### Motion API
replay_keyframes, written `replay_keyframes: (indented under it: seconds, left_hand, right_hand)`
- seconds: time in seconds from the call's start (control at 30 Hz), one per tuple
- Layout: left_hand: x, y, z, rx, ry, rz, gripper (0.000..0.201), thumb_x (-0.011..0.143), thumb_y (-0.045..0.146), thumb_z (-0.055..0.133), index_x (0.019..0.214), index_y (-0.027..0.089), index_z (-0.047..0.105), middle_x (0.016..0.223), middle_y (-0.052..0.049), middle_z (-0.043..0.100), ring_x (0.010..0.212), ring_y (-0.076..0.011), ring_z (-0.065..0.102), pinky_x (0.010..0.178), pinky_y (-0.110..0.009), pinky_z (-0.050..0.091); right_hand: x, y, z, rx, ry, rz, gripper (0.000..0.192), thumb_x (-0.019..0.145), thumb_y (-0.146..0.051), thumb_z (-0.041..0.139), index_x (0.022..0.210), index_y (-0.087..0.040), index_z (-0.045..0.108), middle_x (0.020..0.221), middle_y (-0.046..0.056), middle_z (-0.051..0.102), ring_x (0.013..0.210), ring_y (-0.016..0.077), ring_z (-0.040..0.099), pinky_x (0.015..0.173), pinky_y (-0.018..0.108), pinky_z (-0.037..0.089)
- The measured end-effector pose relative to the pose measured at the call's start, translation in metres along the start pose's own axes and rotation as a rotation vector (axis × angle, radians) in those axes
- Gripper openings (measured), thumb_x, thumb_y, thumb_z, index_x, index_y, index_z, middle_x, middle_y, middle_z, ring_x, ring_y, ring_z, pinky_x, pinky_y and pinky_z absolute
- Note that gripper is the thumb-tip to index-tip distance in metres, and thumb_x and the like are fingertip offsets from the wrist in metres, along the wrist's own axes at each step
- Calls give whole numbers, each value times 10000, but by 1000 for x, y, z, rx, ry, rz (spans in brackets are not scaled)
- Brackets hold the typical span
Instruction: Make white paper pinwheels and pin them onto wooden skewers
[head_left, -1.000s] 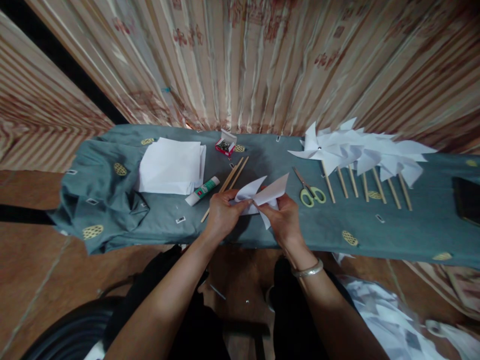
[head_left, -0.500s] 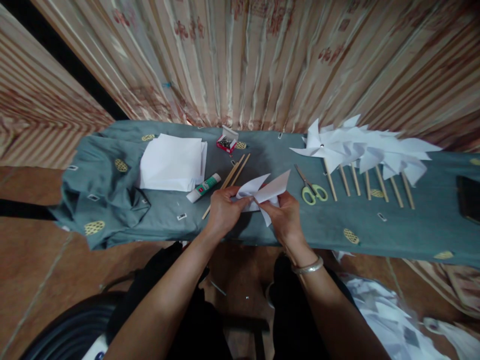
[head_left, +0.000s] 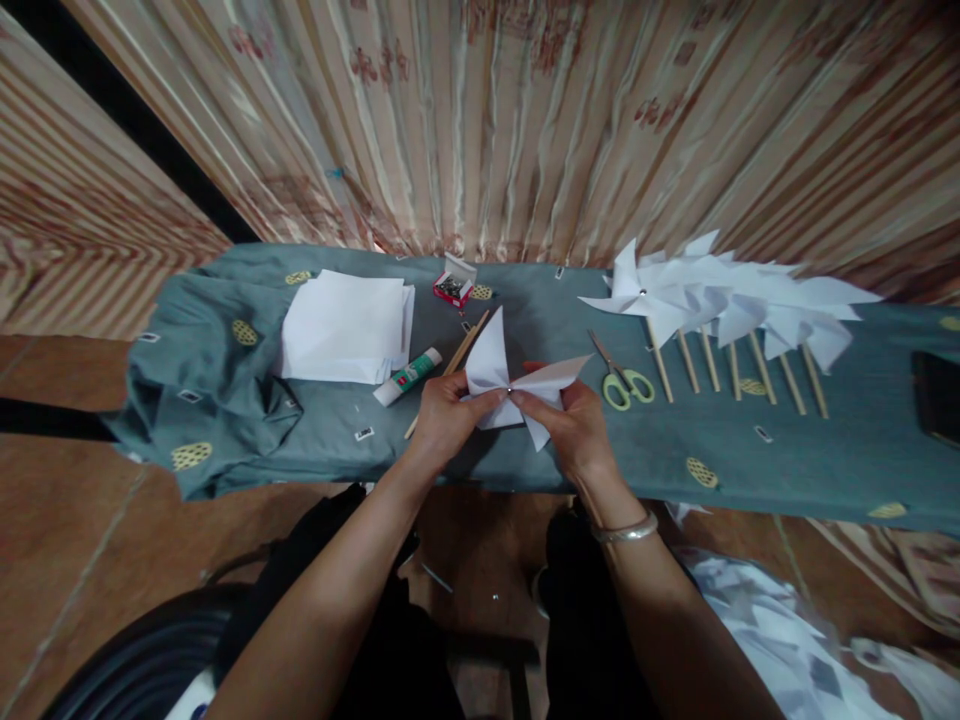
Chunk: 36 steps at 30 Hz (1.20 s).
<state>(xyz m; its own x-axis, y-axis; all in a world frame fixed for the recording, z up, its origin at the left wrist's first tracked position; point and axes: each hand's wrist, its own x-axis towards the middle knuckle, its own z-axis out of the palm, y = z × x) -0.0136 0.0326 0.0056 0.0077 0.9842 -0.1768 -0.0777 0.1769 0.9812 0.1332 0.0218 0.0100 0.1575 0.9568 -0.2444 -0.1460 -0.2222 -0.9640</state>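
Observation:
A white paper pinwheel with a small shiny pin at its centre is held over the cloth-covered table. My left hand grips it from the left, thumb close to the pin. From the right, my right hand grips it, thumb beside the pin; fingers of both hands are partly hidden beneath the paper. Wooden sticks lie just left of the pinwheel, partly behind my left hand. A glue stick rests beside them. Green-handled scissors lie to the right of my right hand.
A stack of white paper lies on the left of the table. Behind the sticks stands an open red box of pins. Several pinwheels on sticks lie in a row at the right. A plastic bag with paper is below.
The pinwheel has been turned and opened out between my hands, and the pin at its centre now shows. Both thumbs have come in beside the pin.

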Motion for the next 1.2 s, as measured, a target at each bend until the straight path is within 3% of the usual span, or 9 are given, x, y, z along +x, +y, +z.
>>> replay_keyframes:
  seconds: [0.43,0.8,1.2]
  left_hand:
    - [-1,0,0,16,-3,-48,228,587,273,771,767,134,776,724,-30,753,661,-182,665,652,-277,511]
    - [-10,6,-3,-115,-84,-152,285,528,239,816,797,151,778,746,-19,762,677,-169,662,714,-285,520]
    - [-5,1,0,-76,-91,-111,255,538,272,818,753,148,761,721,-18,750,665,-184,661,699,-289,522]
  right_hand:
    - [1,5,-2,-104,27,-69,571,536,-416,857,1006,-142,685,792,43,749,696,216,682,649,341,552]
    - [-3,4,-5,-72,-70,-31,497,555,-419,853,953,-177,677,833,42,767,719,230,707,690,361,577]
    - [-3,-2,-11,-146,-45,-21,664,517,-515,850,1037,-150,658,844,67,779,751,270,729,689,385,595]
